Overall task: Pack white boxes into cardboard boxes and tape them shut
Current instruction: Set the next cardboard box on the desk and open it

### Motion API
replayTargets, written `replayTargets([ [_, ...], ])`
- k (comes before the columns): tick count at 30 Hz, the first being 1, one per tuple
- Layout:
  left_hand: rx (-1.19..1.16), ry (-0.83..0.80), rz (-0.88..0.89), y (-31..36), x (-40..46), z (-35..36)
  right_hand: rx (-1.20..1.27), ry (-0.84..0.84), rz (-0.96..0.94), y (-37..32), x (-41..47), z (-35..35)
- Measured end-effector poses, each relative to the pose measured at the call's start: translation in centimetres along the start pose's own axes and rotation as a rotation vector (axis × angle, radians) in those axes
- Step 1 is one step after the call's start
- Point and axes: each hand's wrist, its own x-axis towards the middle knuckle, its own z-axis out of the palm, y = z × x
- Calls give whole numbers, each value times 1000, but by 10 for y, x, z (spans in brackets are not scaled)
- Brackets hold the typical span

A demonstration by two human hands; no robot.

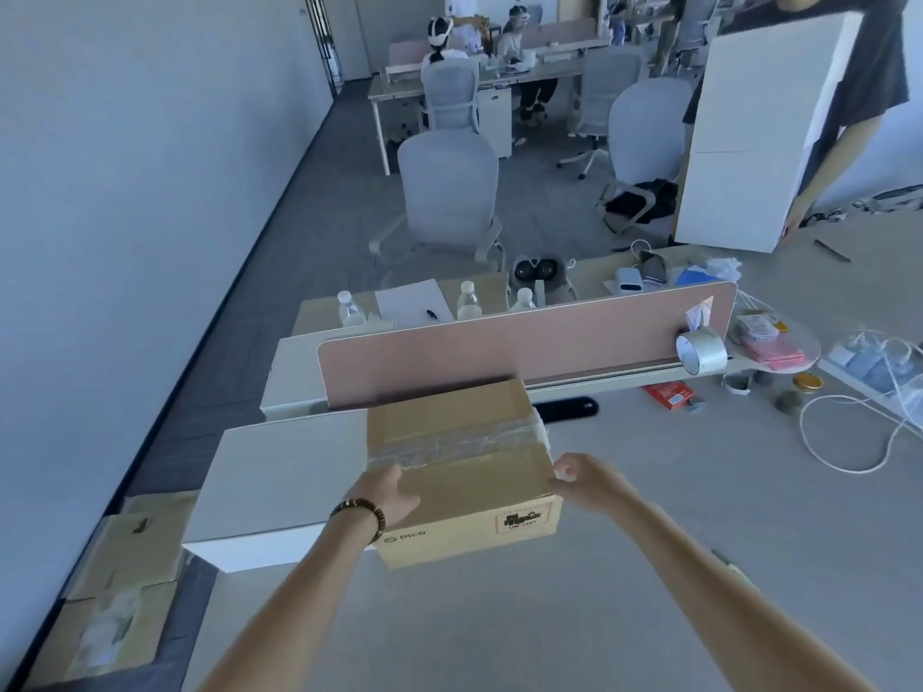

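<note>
Already the cardboard box (459, 467) on my desk (649, 566) is taped shut; my left hand (387, 496) and right hand (582, 479) grip its sides. Beside it, a white box (279, 476) waits unpacked.

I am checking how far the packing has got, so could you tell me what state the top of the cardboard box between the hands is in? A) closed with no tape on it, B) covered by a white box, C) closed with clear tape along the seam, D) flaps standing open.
C: the cardboard box has its flaps down and a strip of clear tape across its top, while the left hand and right hand hold its near corners.
</note>
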Motion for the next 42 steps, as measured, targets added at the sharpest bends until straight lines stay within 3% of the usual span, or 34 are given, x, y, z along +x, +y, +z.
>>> replayTargets([
  [7, -81, 98, -164, -22, 57, 14, -68, -40, 113, -11, 50, 2],
  [19, -248, 209, -310, -40, 81, 41, 101, 95, 128, -17, 59, 26],
  [26, -348, 303, -370, -29, 44, 71, 80, 103, 97, 4, 32, 24],
  [42, -600, 377, -456, 40, -74, 149, 119, -22, -11, 124, -44, 0],
])
